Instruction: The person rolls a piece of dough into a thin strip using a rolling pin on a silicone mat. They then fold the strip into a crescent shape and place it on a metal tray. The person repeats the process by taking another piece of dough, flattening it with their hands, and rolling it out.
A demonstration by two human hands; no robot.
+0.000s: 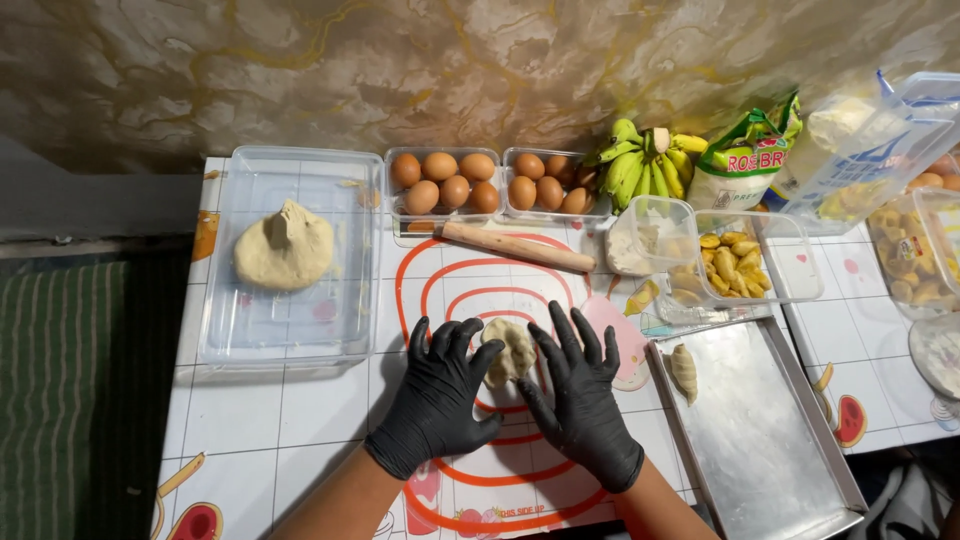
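Both my hands wear black gloves. My left hand (440, 395) and my right hand (580, 395) lie flat, fingers spread, on either side of a small pale dough piece (514, 350) on a white mat with red rings (500, 290). The fingertips of both hands touch the dough's edges. A wooden rolling pin (517, 246) lies just beyond the mat's far edge. A large lump of dough (285, 250) sits in a clear tray (250, 335) to the left.
Two clear boxes of brown eggs (447, 182) and green bananas (640, 165) line the back. Clear tubs hold flour (640, 245) and cut banana pieces (730, 265). A metal baking tray (770, 440) on the right holds one shaped dough piece (684, 370). Bags stand at back right.
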